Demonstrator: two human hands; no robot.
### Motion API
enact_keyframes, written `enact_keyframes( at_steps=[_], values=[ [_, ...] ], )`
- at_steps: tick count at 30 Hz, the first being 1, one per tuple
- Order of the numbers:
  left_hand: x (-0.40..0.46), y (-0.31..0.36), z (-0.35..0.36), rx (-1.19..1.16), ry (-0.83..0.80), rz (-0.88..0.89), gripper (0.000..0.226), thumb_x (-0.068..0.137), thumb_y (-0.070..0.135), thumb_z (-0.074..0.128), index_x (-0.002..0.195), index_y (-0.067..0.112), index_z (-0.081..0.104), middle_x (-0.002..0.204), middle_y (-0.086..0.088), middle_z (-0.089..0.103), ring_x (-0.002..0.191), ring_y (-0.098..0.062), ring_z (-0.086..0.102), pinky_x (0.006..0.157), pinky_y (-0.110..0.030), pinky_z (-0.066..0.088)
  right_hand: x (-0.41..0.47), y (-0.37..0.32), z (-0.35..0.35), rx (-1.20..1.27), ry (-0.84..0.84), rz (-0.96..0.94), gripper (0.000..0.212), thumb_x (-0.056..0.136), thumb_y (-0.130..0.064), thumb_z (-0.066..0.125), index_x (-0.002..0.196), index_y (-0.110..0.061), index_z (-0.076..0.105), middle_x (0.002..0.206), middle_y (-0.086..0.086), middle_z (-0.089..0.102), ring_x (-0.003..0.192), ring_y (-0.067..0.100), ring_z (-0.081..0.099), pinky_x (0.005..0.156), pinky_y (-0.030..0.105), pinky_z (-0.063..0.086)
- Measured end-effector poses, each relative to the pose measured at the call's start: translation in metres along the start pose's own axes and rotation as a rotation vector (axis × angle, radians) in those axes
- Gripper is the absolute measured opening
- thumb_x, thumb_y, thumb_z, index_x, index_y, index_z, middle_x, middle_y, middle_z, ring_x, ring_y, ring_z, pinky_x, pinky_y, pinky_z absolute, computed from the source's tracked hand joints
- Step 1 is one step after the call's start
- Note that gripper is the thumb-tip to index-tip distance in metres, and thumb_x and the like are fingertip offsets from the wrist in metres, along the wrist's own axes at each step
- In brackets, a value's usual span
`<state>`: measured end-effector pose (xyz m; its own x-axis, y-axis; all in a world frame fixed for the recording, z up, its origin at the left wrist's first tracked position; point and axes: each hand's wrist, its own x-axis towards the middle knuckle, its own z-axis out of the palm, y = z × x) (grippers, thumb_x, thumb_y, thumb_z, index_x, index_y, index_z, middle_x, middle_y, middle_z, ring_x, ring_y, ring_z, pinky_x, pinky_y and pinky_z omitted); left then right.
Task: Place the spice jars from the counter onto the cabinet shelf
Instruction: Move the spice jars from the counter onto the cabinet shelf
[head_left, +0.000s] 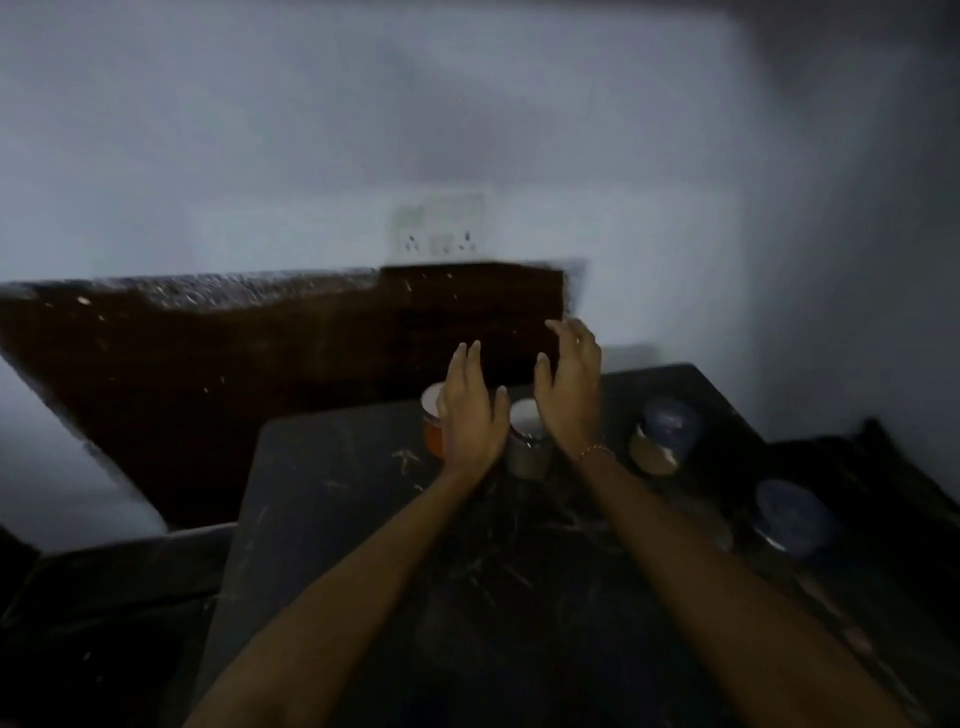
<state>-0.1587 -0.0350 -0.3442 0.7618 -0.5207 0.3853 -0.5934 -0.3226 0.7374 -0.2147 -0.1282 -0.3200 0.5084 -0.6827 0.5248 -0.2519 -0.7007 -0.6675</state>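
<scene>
Dim pale walls back the dark scratched counter (363, 519), where the left hand (470, 410) and right hand (571, 395), fingers spread and holding nothing, hover over the orange white-lidded spice jar (432, 422) and grey white-lidded spice jar (525, 441), seemingly poised to take one each.

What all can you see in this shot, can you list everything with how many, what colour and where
White-lidded jars: 2; one orange partly behind the left hand, one greyish between the wrists; far part of the counter.
Blue-lidded jars: 2; one pale-bodied right of the right hand, one nearer, at the right edge; blurred.
Counter: 1, dark with pale scratches, centre and lower frame.
Dark brown panel: 1, against the wall behind the counter; what it is I cannot tell.
Wall socket plate: 1, white, on the wall above the panel.
Wall: pale grey, upper frame.
Bracelet: 1, thin, on the right wrist.
Hands: left hand and right hand, fingers straight, above the white-lidded jars, holding nothing.
</scene>
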Motion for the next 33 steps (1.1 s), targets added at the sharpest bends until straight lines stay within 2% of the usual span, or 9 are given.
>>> enact_keyframes(
  at_steps=[5, 10, 15, 17, 21, 25, 29, 31, 33],
  values=[
    [-0.068, -0.003, 0.055, -0.026, -0.253, 0.001, 0.060, 0.092, 0.019, 0.052, 0.146, 0.011, 0.026, 0.156, -0.008, 0.024, 0.145, -0.018, 0.019, 0.119, -0.040, 0.020, -0.069, 0.060, -0.037, -0.219, -0.052, 0.049, 0.040, 0.089, -0.012, 0.052, 0.129, -0.009, 0.050, 0.141, 0.016, 0.044, 0.131, 0.028, 0.040, 0.111, 0.039, 0.033],
    [-0.106, 0.008, 0.112, -0.011, -0.633, 0.047, 0.063, 0.094, 0.027, 0.048, 0.149, 0.018, 0.018, 0.158, -0.004, 0.015, 0.146, -0.018, 0.013, 0.117, -0.044, 0.016, -0.109, 0.122, -0.081, -0.360, -0.130, 0.267, 0.054, 0.087, -0.020, 0.057, 0.137, -0.008, 0.040, 0.147, 0.017, 0.035, 0.136, 0.031, 0.032, 0.112, 0.042, 0.032],
    [-0.116, 0.033, 0.157, -0.189, -0.902, 0.005, 0.071, 0.088, 0.006, 0.052, 0.149, 0.016, 0.018, 0.156, -0.009, 0.021, 0.145, -0.022, 0.019, 0.119, -0.037, 0.019, -0.126, 0.174, -0.107, -0.299, -0.343, 0.480, 0.076, 0.081, -0.030, 0.064, 0.145, -0.015, 0.024, 0.154, 0.015, 0.016, 0.142, 0.033, 0.018, 0.114, 0.044, 0.026],
    [-0.119, 0.038, 0.169, -0.259, -0.941, -0.030, 0.080, 0.081, -0.001, 0.058, 0.149, 0.014, 0.018, 0.154, -0.009, 0.024, 0.143, -0.022, 0.025, 0.116, -0.031, 0.023, -0.127, 0.188, -0.111, -0.243, -0.430, 0.520, 0.084, 0.078, -0.026, 0.068, 0.146, -0.016, 0.020, 0.152, 0.014, 0.018, 0.140, 0.033, 0.022, 0.112, 0.044, 0.029],
    [-0.126, 0.032, 0.182, -0.322, -0.902, -0.078, 0.103, 0.073, 0.008, 0.074, 0.150, 0.019, 0.007, 0.155, -0.003, 0.024, 0.142, -0.016, 0.025, 0.115, -0.032, 0.024, -0.118, 0.191, -0.114, -0.244, -0.338, 0.493, 0.080, 0.071, -0.037, 0.072, 0.139, -0.016, 0.034, 0.134, 0.013, 0.042, 0.120, 0.030, 0.046, 0.094, 0.033, 0.039],
    [-0.116, 0.029, 0.180, -0.279, -0.700, -0.097, 0.118, 0.065, 0.032, 0.081, 0.150, 0.025, 0.000, 0.157, -0.002, 0.018, 0.142, -0.018, 0.024, 0.114, -0.038, 0.025, -0.086, 0.170, -0.114, -0.169, -0.274, 0.487, 0.078, 0.068, -0.051, 0.071, 0.133, -0.020, 0.040, 0.129, 0.009, 0.045, 0.115, 0.024, 0.048, 0.088, 0.027, 0.038],
    [-0.083, 0.043, 0.164, -0.280, -0.424, -0.059, 0.115, 0.059, 0.053, 0.075, 0.148, 0.031, 0.006, 0.152, 0.000, 0.028, 0.136, -0.010, 0.031, 0.107, -0.032, 0.030, -0.043, 0.137, -0.108, -0.056, -0.261, 0.485, 0.076, 0.074, -0.047, 0.070, 0.138, -0.018, 0.038, 0.136, 0.009, 0.044, 0.122, 0.024, 0.045, 0.098, 0.032, 0.041],
    [-0.061, 0.052, 0.153, -0.260, -0.275, -0.077, 0.108, 0.062, 0.047, 0.076, 0.147, 0.026, 0.013, 0.149, -0.002, 0.034, 0.134, -0.014, 0.035, 0.103, -0.026, 0.030, -0.025, 0.120, -0.104, -0.015, -0.250, 0.428, 0.070, 0.077, -0.046, 0.069, 0.135, -0.017, 0.042, 0.135, 0.010, 0.047, 0.122, 0.025, 0.047, 0.101, 0.036, 0.043],
    [-0.040, 0.059, 0.134, -0.325, -0.230, -0.120, 0.101, 0.065, 0.041, 0.077, 0.145, 0.027, 0.017, 0.147, -0.002, 0.037, 0.130, -0.013, 0.040, 0.102, -0.026, 0.033, -0.010, 0.106, -0.104, 0.103, -0.221, 0.359, 0.055, 0.081, -0.044, 0.064, 0.128, -0.019, 0.049, 0.128, 0.008, 0.053, 0.117, 0.023, 0.052, 0.097, 0.039, 0.047]
  ],
)
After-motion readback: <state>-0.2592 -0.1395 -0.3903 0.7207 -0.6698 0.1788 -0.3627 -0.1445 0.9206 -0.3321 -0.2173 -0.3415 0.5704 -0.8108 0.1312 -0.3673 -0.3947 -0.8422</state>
